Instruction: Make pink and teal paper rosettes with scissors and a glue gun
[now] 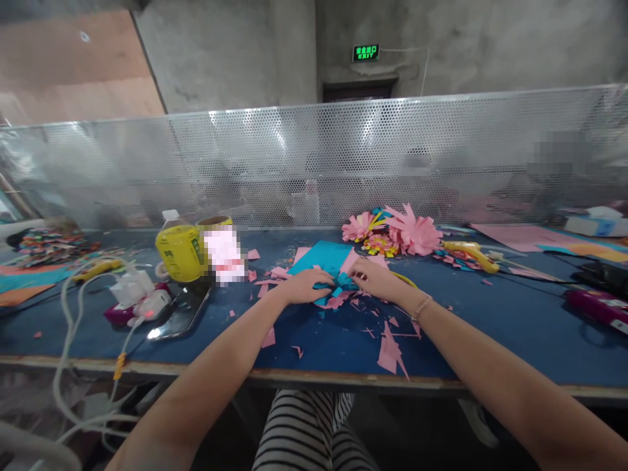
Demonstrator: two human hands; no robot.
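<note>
Both hands meet at a small cut blue paper piece (345,282) over the middle of the blue table. My left hand (310,286) has its fingers closed on its left side. On the other side my right hand (373,277) pinches near its right edge, thumb and fingers together. A flat blue paper sheet (321,256) lies just behind the hands, with pink paper around it. Pink scraps (390,350) are scattered beneath and in front of the hands.
Paper flowers (415,232) lie behind on the right, near a yellow tool (473,254). At the left are a yellow-labelled bottle (179,248), a phone (184,311), white cables and a power strip (120,314). A perforated metal screen (343,163) borders the table's back.
</note>
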